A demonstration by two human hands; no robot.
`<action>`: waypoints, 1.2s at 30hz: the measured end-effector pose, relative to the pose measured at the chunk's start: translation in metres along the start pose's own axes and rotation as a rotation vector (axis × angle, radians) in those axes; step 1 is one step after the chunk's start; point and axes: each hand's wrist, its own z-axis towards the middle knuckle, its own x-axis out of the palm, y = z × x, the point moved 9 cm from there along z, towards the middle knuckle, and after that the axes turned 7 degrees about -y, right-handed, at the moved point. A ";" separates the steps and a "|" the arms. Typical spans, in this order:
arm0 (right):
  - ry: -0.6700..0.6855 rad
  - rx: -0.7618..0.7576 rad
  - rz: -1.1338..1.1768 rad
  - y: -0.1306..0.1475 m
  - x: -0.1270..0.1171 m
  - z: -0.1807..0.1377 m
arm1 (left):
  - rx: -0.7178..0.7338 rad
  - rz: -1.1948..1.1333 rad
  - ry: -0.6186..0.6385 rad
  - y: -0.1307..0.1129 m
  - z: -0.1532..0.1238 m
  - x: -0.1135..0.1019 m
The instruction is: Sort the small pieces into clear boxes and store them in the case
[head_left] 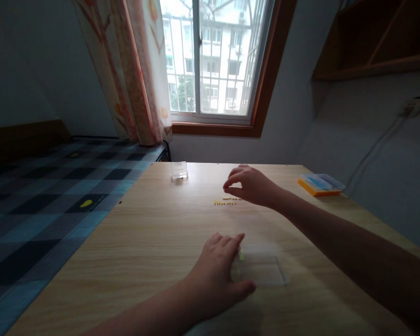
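My left hand (221, 265) spans the left end of a clear plastic box (266, 271), its thumb at the near side and fingers at the far corner. A small pale-yellow bit (241, 255) shows in the box near my fingertips. Farther off, my right hand (247, 183) hovers over the table with thumb and forefinger pinched together. Whatever that pinch holds is too small to make out. Just below it lie two short rows of tiny yellow and dark pieces (225, 203), the right end of the far row partly behind my hand.
A small clear stand or case (179, 171) is at the far left of the wooden table (143, 252). Toward the right edge lies an orange box with a clear lid (320, 185). A checkered bed (55, 200) adjoins on the left; a window stands beyond.
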 end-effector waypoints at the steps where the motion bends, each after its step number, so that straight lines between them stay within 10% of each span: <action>1: -0.070 -0.028 0.060 0.011 -0.020 -0.017 | 0.003 0.001 -0.001 -0.001 0.000 0.000; 5: -0.065 0.012 0.287 0.034 -0.050 -0.088 | 0.029 0.001 -0.018 -0.003 0.001 0.000; 10: 0.221 0.099 0.341 0.041 -0.007 -0.135 | 0.033 0.019 -0.032 -0.003 0.002 -0.001; 36: 0.229 -0.077 0.230 0.050 0.031 -0.143 | 0.078 0.050 -0.021 -0.001 0.003 0.002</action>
